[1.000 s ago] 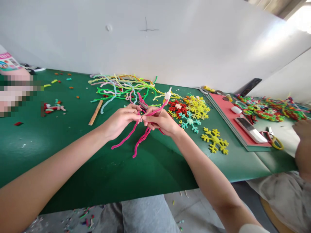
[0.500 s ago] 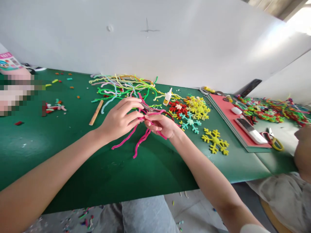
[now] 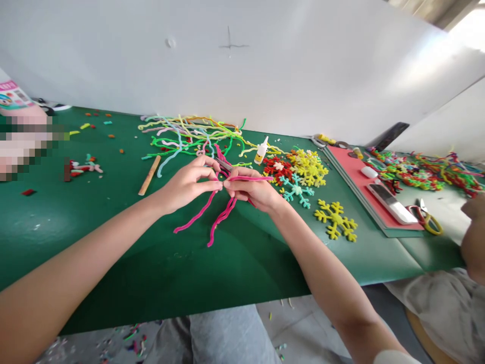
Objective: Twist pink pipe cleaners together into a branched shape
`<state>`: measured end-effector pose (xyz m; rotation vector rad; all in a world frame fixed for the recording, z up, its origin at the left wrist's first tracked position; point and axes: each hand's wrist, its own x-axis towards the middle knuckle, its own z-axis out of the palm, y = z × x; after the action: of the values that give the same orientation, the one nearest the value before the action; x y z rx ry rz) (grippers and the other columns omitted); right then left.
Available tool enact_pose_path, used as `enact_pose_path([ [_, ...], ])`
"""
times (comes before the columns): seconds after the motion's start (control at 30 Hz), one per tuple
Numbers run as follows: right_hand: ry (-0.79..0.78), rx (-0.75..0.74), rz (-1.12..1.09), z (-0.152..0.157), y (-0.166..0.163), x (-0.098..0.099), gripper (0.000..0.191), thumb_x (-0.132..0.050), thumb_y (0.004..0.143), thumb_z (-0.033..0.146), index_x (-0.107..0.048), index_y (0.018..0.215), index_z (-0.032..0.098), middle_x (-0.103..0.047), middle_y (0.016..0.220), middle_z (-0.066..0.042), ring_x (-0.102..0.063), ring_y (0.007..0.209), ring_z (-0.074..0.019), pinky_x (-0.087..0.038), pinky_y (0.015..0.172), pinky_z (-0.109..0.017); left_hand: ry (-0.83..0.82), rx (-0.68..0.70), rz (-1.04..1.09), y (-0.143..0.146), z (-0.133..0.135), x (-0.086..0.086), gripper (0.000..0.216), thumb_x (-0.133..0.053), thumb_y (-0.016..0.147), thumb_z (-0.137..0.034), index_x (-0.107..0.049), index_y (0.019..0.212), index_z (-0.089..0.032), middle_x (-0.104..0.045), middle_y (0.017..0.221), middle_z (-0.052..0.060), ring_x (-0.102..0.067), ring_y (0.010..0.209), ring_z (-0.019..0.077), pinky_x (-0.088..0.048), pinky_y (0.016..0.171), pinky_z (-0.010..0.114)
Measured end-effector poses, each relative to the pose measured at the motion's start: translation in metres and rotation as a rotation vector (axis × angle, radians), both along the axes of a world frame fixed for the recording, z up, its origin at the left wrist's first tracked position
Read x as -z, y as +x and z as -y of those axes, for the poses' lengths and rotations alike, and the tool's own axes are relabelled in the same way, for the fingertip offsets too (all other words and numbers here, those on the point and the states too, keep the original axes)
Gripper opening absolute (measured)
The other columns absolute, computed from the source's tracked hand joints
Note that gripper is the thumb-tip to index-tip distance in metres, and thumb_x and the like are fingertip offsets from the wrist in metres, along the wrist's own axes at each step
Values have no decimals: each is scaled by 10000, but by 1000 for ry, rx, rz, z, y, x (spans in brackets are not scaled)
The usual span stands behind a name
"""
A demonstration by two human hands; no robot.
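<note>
Fingertips meet mid-tabletop: left hand (image 3: 185, 183) and right hand (image 3: 252, 189), each grip pinched shut on the pink pipe cleaners (image 3: 212, 210), whose tails trail toward the near edge. Glue bottle (image 3: 261, 150) and coloured snowflakes (image 3: 303, 174) sit beyond, toward the far edge.
</note>
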<state>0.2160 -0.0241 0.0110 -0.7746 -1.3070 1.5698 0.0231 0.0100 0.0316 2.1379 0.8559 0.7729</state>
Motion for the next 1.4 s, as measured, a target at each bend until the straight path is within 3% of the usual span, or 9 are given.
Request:
enact_pose_path([
  [0.1,97,14,22,0,-1,0,275,-757,755,290,-534,669,153,-586,581,39,-382,425,-26,-243,404,-180,-280,-7,121,-1,-4,2,222,-672,766,-384,-688,656,-192,-570,1078,79,-590,1010,262,-511,851,425],
  [0.2,130,30,25,0,-2,0,260,-737,773,304,-545,680,155,-581,578,42,-383,415,-25,-251,398,-179,-330,8,157,-2,-7,5,197,-694,757,-371,-709,655,-202,-575,1061,87,-600,1001,264,-519,836,418],
  [0.4,-21,113,-105,2,-12,5,245,-714,791,308,-527,727,164,-633,630,23,-539,451,-61,-309,372,-163,-186,-49,225,1,-5,9,238,-719,768,-430,-717,715,-198,-584,1120,97,-588,1085,268,-521,884,390],
  [0.6,-191,59,-228,4,-21,6,223,-692,803,236,-494,722,171,-684,699,-10,-679,619,-121,-551,596,-211,-26,-162,346,7,3,11,267,-680,805,-431,-649,678,-198,-631,1026,76,-596,1055,244,-526,872,370],
  [0.83,-164,-48,-243,10,-28,7,241,-663,860,332,-485,779,190,-659,711,20,-652,605,-102,-564,604,-222,54,-259,397,9,8,13,205,-655,831,-351,-640,699,-194,-633,1000,54,-606,1026,217,-540,837,315],
  [1.03,-166,16,-334,11,-33,11,172,-611,900,293,-513,799,194,-640,709,24,-643,628,-90,-546,615,-193,-173,-163,505,14,16,16,170,-729,777,-340,-661,828,-193,-601,1102,58,-580,614,92,-499,478,241],
  [1.1,-204,10,-351,10,-35,11,165,-593,912,291,-516,802,195,-643,729,20,-640,636,-88,-541,618,-183,-297,-113,569,15,18,15,189,-738,771,-339,-659,874,-201,-625,941,35,-533,525,76,-468,423,234],
  [1.27,-312,-71,-423,9,-36,11,119,-571,925,284,-531,856,195,-628,720,27,-612,594,-72,-512,565,-150,-599,9,642,15,15,13,201,-746,763,-352,-639,862,-214,-502,506,-56,-518,430,112,-496,436,275],
  [1.4,-275,-224,-440,9,-33,11,129,-529,935,266,-544,842,178,-592,639,32,-555,485,-65,-429,436,-144,-641,7,673,12,11,14,197,-792,707,-332,-646,729,-202,-672,835,26,-642,663,155,-567,585,330],
])
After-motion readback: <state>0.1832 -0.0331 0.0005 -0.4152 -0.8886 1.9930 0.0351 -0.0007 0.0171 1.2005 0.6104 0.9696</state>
